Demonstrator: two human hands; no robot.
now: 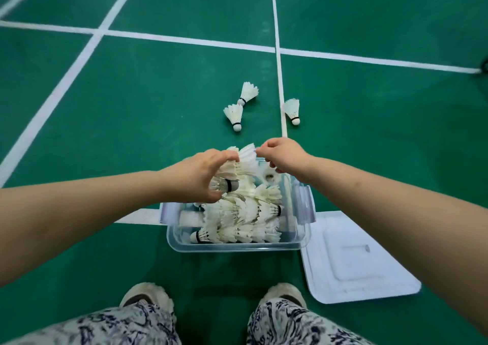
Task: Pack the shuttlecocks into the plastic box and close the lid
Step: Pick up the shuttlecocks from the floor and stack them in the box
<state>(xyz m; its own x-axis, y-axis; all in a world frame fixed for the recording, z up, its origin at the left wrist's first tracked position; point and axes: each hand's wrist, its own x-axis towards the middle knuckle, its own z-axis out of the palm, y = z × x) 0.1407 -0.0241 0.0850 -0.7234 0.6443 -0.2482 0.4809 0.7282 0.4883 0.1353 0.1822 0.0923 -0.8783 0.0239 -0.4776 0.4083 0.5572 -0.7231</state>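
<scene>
A clear plastic box [237, 247] stands on the green floor in front of my feet, holding several white shuttlecocks [245, 212] laid in rows. My left hand [203, 175] hovers over the box's far left part, shut on a shuttlecock [232, 175] with a black band at its cork. My right hand [285, 159] is over the far right rim, its fingertips pinching the feather edge of an upper shuttlecock [248, 157]. Three loose shuttlecocks lie on the floor beyond: one [248, 93], one [234, 116], one [292, 111]. The white lid [356, 260] lies flat to the right of the box.
White court lines [280, 80] cross the green floor. My two shoes [148, 297] and patterned trouser legs are at the bottom, just short of the box. A dark object [484, 64] sits at the far right edge.
</scene>
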